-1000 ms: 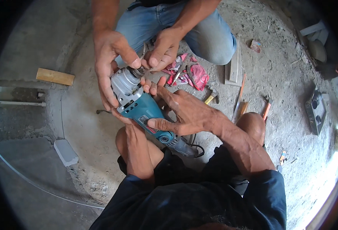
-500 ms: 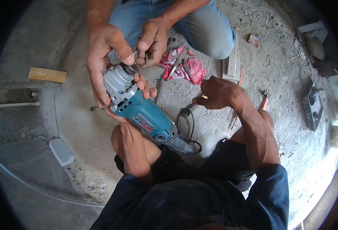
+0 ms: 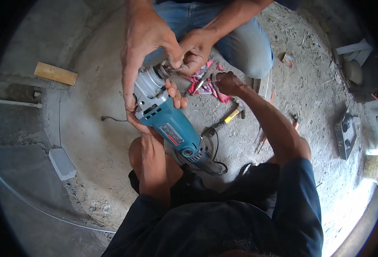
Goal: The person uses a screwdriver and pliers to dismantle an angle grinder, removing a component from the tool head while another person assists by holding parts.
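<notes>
My left hand grips a teal angle grinder from beneath, my fingers curling round its body just behind the grey head. The other person's hands work at the grinder's spindle, one over the head and one pinching at it. My right hand is stretched forward over a red cloth on the ground. Its fingers are curled round a dark metal tool that is mostly hidden. The grinder's black cord loops by my knee.
A yellow-handled hammer lies beside my right forearm, with thin hand tools past it. A wooden block, a white brick and a pipe lie left. A grey box sits right. The other person kneels opposite.
My right hand left the grinder's body, swung right toward the hammer, then moved forward to the red cloth. The grinder has tilted more upright toward the other person.
</notes>
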Demonstrator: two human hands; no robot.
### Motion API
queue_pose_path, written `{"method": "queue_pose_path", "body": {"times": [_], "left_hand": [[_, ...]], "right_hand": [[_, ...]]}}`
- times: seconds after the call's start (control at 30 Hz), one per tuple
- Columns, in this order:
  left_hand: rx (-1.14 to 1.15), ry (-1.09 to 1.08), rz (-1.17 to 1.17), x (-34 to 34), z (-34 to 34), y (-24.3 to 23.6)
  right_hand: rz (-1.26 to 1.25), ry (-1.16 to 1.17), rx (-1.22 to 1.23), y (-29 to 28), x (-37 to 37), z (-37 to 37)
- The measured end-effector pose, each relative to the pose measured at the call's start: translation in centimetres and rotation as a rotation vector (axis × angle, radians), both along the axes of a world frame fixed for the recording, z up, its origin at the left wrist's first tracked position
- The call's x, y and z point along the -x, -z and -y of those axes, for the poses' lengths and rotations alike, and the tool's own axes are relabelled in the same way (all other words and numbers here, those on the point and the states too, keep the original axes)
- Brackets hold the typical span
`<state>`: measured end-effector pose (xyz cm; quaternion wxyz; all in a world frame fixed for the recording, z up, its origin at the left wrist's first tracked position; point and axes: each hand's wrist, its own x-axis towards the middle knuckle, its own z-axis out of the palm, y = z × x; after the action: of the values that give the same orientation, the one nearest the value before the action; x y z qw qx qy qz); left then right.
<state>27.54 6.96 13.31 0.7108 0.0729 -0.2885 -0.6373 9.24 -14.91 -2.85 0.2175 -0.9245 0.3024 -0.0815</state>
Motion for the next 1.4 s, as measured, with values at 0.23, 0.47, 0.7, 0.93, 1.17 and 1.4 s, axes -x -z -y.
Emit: {"method": "queue_pose_path", "body": {"times": [0.23,0.47,0.7,0.93,1.17,1.4], "left_hand": [[-0.006,-0.035,0.02,1.1,1.2,0.3],[-0.061,-0.121,-0.01,1.1,-0.6,-0.6],[-0.066,-0.049,-0.049,1.1,-0.4,-0.1],[-0.051,-0.032,-0.004,0.5,-0.2,0.1],[-0.065,-0.033,-0.049,0.9,-0.2,0.7],[-0.1,-0.046,-0.092,0.7,0.4,0.9]], "right_hand": [[0.209,0.169,0.149,9.6,-9.4,8.0],[0.237,0.54,-0.087,11.7,-16.6,8.4],[0.293,0.808,-0.248,14.7,-17.4,8.6],[0.449,0.935,-0.341,15.8,-17.4,8.2],[0.74,0.966,-0.465,14.6,-17.1,7.9],[1.072,0.998,-0.655,13.3,-14.6,6.8]]}}
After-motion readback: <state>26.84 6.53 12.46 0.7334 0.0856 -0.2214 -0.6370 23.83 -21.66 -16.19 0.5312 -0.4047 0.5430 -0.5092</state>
